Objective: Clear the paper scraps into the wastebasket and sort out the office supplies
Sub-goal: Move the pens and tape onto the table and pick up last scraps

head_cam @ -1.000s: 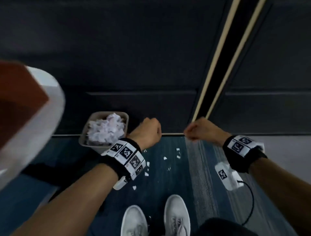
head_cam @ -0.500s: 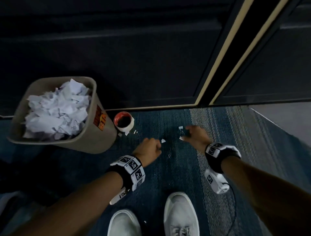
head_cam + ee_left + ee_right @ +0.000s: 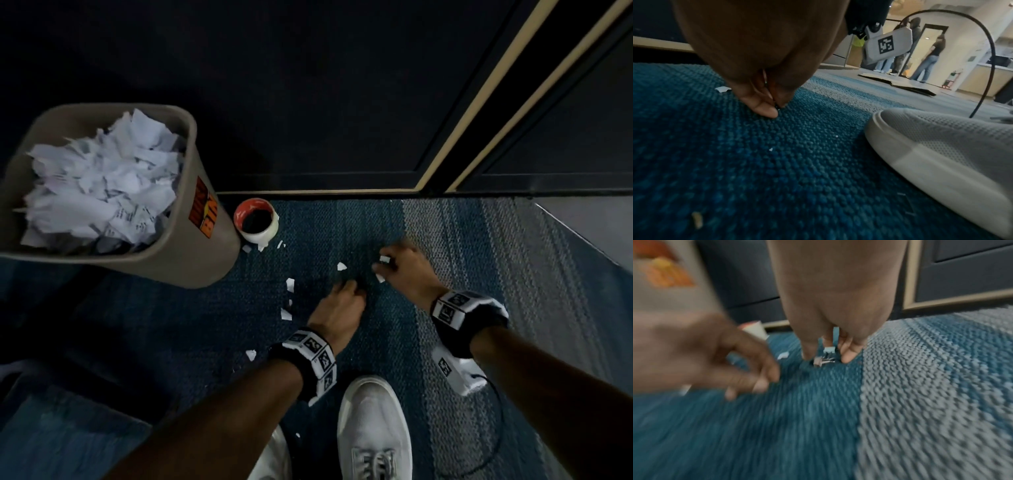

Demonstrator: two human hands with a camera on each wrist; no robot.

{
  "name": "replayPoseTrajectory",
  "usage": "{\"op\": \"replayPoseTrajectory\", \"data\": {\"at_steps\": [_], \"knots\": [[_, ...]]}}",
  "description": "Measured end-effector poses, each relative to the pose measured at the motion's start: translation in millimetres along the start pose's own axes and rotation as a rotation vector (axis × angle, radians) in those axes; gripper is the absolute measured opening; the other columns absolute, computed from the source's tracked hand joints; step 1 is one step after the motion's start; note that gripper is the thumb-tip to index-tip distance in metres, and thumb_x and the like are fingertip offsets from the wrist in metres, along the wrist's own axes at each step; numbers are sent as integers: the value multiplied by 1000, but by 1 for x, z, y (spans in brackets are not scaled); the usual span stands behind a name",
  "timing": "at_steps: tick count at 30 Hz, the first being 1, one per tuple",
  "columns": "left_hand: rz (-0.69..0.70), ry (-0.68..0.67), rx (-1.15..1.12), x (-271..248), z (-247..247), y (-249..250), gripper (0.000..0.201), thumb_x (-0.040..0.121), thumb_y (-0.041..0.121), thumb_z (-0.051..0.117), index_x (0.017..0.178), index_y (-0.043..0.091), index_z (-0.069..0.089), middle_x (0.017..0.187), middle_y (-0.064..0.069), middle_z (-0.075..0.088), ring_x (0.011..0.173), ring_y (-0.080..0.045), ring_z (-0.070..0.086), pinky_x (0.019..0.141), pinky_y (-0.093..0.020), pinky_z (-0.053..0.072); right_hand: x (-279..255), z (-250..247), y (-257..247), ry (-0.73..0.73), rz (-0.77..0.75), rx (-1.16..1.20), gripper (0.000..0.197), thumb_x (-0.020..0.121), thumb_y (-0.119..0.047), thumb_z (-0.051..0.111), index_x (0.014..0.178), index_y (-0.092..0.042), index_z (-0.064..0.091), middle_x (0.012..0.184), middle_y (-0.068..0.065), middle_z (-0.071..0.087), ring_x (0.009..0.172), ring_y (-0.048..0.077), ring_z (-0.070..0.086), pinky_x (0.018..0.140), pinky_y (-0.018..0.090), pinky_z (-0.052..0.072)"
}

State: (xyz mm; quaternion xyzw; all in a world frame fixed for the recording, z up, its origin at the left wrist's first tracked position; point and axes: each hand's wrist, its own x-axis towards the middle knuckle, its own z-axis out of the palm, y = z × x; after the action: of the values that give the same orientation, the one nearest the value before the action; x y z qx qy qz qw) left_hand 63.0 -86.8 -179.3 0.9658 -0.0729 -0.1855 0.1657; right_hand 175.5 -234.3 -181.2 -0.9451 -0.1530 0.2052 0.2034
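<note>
A grey wastebasket (image 3: 191, 253) heaped with torn white paper stands at the left. Beside it on the blue carpet sits a roll of tape (image 3: 256, 219). Several white paper scraps (image 3: 290, 284) lie between the basket and my hands. My left hand (image 3: 352, 286) is down on the carpet; in the left wrist view its thumb and finger (image 3: 764, 108) pinch a small dark clip (image 3: 777, 106). My right hand (image 3: 385, 267) reaches down just to the right. Its straight fingertips (image 3: 846, 356) stand either side of a small metal clip (image 3: 825, 361) and a scrap (image 3: 828, 350).
Dark cabinet fronts (image 3: 308, 102) with a tan trim close off the far side. My white shoes (image 3: 373, 428) stand just behind my hands, a black cable (image 3: 493, 428) looping to their right. Far off, people (image 3: 927, 65) stand beyond flat cardboard (image 3: 900, 82).
The view has dropped closer to the floor. Both hands have come down from the cabinet base onto the carpet among the scraps; the left hand moved forward beside the right.
</note>
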Motion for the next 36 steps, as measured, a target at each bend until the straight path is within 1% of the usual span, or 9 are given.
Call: {"op": "replayPoseTrajectory", "data": {"at_steps": [2, 7, 10, 13, 17, 23, 26, 30, 36], "knots": [[6, 0, 56, -3, -2, 4, 32, 94, -3, 44, 123, 0, 55, 125, -16, 49, 114, -36, 50, 89, -44, 53, -12, 11, 4, -41, -47, -59, 36, 87, -22, 73, 120, -9, 64, 115, 10, 52, 105, 31, 55, 90, 40, 50], [-39, 6, 78, -9, -5, 4, 33, 95, -2, 42, 127, -1, 49, 126, -20, 49, 114, -38, 52, 86, -44, 52, -23, 26, -3, 24, -123, -137, 16, 87, 3, 56, 98, -1, 67, 103, 17, 54, 96, 40, 52, 74, 42, 44], [-174, 61, -261, -12, -7, -15, 24, 92, 4, 54, 115, 3, 61, 117, -16, 58, 105, -35, 59, 90, -42, 50, -28, 26, -5, 62, -137, -83, 16, 83, 2, 58, 94, -1, 69, 98, 17, 60, 93, 39, 55, 76, 43, 48], [-399, 228, -646, -25, -18, -47, 12, 87, 4, 65, 97, 9, 70, 97, -8, 71, 90, -23, 67, 82, -29, 52, -34, 21, -8, 131, -20, 86, 13, 82, -3, 65, 90, -7, 74, 92, 12, 71, 86, 30, 66, 77, 34, 52], [-510, 301, -947, -63, -19, -79, 7, 90, 6, 67, 94, 10, 70, 92, -2, 71, 85, -18, 69, 70, -31, 60, -50, 25, -22, 93, 41, 305, 13, 83, -10, 73, 95, -12, 78, 94, 2, 76, 84, 11, 68, 74, 9, 47], [-461, 243, -933, -100, -1, -77, 28, 97, 6, 55, 116, 25, 66, 89, 0, 69, 77, -13, 67, 67, -28, 56, -68, 51, -39, -171, -98, 124, 35, 93, -14, 64, 128, -10, 64, 114, 8, 65, 103, 24, 63, 86, 23, 45], [-513, 231, -1009, -113, 3, -80, 20, 99, 7, 53, 107, 15, 69, 81, -3, 68, 68, -17, 68, 59, -30, 57, -73, 69, -28, -145, -202, 1, 24, 95, -15, 61, 119, -9, 65, 114, 10, 56, 106, 33, 56, 86, 37, 48], [-452, 113, -923, -125, 8, -87, 15, 99, 9, 56, 104, 14, 69, 88, -5, 70, 69, -19, 69, 60, -31, 57, -69, 78, -30, -152, -318, -261, 14, 92, -3, 55, 104, -8, 60, 111, 11, 49, 106, 32, 48, 96, 37, 35], [-383, 15, -915, -138, 3, -94, 15, 97, 0, 56, 107, 4, 66, 90, -15, 69, 69, -19, 67, 58, -30, 54, -65, 82, -27, -138, -490, -726, 23, 87, -1, 63, 109, 3, 57, 114, 23, 51, 101, 41, 50, 85, 48, 47]]}}
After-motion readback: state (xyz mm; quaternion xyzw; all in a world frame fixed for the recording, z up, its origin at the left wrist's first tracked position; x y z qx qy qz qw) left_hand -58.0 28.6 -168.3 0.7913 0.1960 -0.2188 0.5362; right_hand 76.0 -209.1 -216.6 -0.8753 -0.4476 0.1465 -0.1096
